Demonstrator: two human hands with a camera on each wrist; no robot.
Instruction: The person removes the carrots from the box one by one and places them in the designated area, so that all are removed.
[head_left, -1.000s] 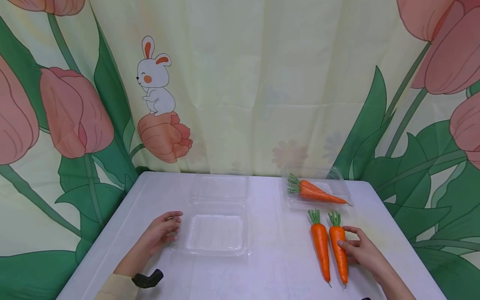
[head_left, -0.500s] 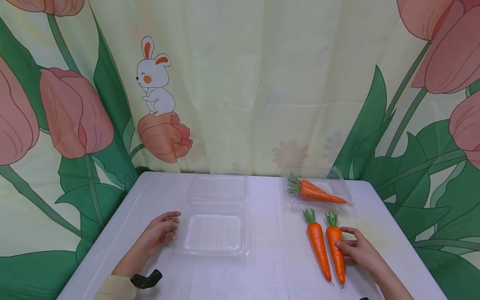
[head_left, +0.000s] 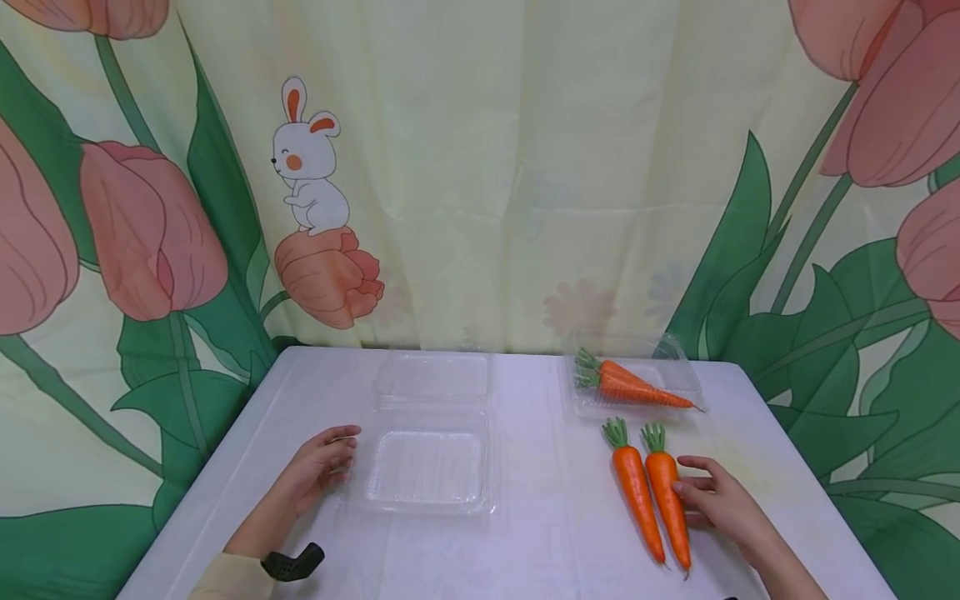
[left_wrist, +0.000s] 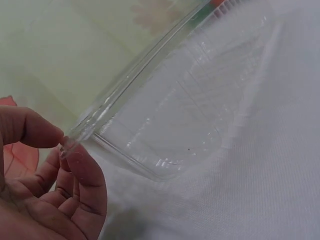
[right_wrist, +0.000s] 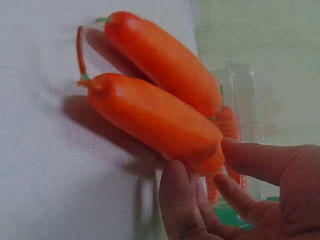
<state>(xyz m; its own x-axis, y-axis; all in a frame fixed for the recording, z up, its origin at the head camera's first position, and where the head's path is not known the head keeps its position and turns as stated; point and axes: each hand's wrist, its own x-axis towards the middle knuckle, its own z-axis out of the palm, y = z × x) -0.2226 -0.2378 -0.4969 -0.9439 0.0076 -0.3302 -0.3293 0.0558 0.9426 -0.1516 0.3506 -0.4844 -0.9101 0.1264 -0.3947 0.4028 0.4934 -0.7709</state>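
Observation:
A clear plastic clamshell container (head_left: pixel 431 467) lies on the table with its lid (head_left: pixel 433 377) folded back. At its left side, my left hand (head_left: pixel 322 471) pinches the rim between thumb and forefinger, as the left wrist view shows. On the right, two orange carrots with green tops lie side by side: a left carrot (head_left: pixel 637 500) and a right carrot (head_left: pixel 667 508). My right hand (head_left: pixel 723 500) rests beside the right carrot, thumb tip and fingers at its right edge, loosely spread. In the right wrist view the thumb (right_wrist: pixel 255 159) meets the carrot near its top end.
A second clear container (head_left: pixel 675 371) stands at the table's back right with more carrots (head_left: pixel 633 387) inside. A floral curtain (head_left: pixel 480 183) hangs behind the white table (head_left: pixel 540 533). A black band (head_left: pixel 292 562) sits on the left wrist.
Both loose carrots have shifted left, their green tops most of all. My right hand has moved slightly left, its thumb now at the carrot's edge. The container has slid slightly left with my left hand.

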